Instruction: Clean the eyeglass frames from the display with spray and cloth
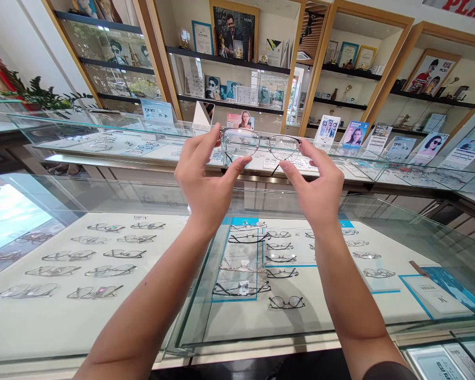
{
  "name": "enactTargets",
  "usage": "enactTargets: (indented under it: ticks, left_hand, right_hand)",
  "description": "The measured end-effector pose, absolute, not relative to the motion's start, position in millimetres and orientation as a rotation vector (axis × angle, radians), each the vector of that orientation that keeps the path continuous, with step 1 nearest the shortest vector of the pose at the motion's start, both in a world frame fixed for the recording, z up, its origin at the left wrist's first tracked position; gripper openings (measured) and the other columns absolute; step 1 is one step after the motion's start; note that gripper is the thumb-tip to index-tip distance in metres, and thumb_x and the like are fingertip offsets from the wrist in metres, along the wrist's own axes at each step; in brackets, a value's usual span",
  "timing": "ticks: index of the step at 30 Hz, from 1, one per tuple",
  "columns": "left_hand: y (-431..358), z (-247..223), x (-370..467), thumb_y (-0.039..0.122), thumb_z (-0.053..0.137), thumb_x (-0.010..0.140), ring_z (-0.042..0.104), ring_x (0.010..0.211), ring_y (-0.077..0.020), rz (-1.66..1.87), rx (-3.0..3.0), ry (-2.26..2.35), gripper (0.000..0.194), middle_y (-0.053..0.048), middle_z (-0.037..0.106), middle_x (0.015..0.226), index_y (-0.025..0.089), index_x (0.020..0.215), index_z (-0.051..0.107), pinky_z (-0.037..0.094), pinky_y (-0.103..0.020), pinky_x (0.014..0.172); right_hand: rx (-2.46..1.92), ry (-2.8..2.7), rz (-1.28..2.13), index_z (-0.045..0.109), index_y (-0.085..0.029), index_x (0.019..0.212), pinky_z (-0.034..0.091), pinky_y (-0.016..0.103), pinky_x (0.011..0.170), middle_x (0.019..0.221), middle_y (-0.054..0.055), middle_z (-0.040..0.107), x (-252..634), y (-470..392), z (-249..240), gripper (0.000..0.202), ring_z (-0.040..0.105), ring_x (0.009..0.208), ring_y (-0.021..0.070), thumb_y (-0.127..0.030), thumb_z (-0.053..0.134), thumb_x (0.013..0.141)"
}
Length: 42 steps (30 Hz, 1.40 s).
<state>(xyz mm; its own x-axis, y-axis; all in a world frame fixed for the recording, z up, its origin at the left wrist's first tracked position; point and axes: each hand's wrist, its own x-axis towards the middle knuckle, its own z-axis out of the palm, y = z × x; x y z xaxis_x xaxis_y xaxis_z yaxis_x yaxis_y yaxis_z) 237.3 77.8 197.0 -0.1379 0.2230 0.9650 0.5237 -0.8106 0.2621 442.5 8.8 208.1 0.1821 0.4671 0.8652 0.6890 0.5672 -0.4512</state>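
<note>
A pair of glasses (264,138) with a dark upper rim and clear lenses is held up at the centre, above the glass display case (154,190). My left hand (206,182) grips its left end, fingertips at the frame's corner and thumb near the lower edge of the left lens. At the right end, my right hand (320,182) pinches the frame corner with its fingers, the thumb below the right lens. The temples point down and back towards me, partly hidden by the lenses and hands.
Rows of glasses (124,254) lie in the case below my arms. Behind stands a second glass counter (142,158) with more frames and upright cards (355,134). Wooden shelves (229,60) line the wall. A booklet (439,295) lies at the right.
</note>
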Motion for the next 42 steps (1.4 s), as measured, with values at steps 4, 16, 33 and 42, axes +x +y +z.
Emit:
enactTargets:
  ticks: [4,16,33,42]
  left_hand:
    - [77.4,197.5,236.8,0.055,0.078,0.094,0.072,0.115,-0.0297,-1.995,-1.856,-0.832,0.063,-0.006,0.073,0.126,0.043,0.153,0.058,0.063,-0.051,0.096]
    - [77.7,197.4,235.4,0.058,0.080,0.092,0.069,0.119,-0.0322,-1.980,-1.837,-0.808,0.068,-0.007,0.071,0.127,0.042,0.155,0.058,0.061,-0.053,0.101]
    - [81.6,197.5,238.4,0.058,0.083,0.090,0.073,0.117,-0.0272,-2.264,-2.051,-0.801,0.058,-0.006,0.075,0.129,0.035,0.142,0.068,0.061,-0.044,0.098]
    - [92.0,194.5,238.1,0.054,0.084,0.091,0.076,0.119,-0.0277,-2.289,-2.210,-0.788,0.061,-0.007,0.074,0.140,0.036,0.146,0.065,0.064,-0.042,0.098]
  right_hand:
    - [-1.050,-1.456,-0.148,0.068,-0.033,0.147,0.052,0.065,0.117,0.144,0.011,0.073,446.5,11.4,207.2,0.058,0.064,0.139,0.0352,-0.062,0.072,0.097]
    - [-1.096,-1.512,-0.177,0.071,-0.033,0.141,0.056,0.062,0.111,0.135,0.010,0.078,452.1,14.1,206.0,0.055,0.071,0.129,0.0338,-0.065,0.071,0.097]
    - [-1.002,-1.447,-0.294,0.069,-0.033,0.134,0.059,0.055,0.104,0.127,0.008,0.075,447.3,11.9,210.7,0.048,0.071,0.119,0.0297,-0.062,0.074,0.096]
    - [-0.985,-1.456,-0.411,0.059,-0.037,0.145,0.058,0.060,0.105,0.137,0.009,0.065,444.5,8.6,210.4,0.049,0.067,0.125,0.0332,-0.053,0.072,0.100]
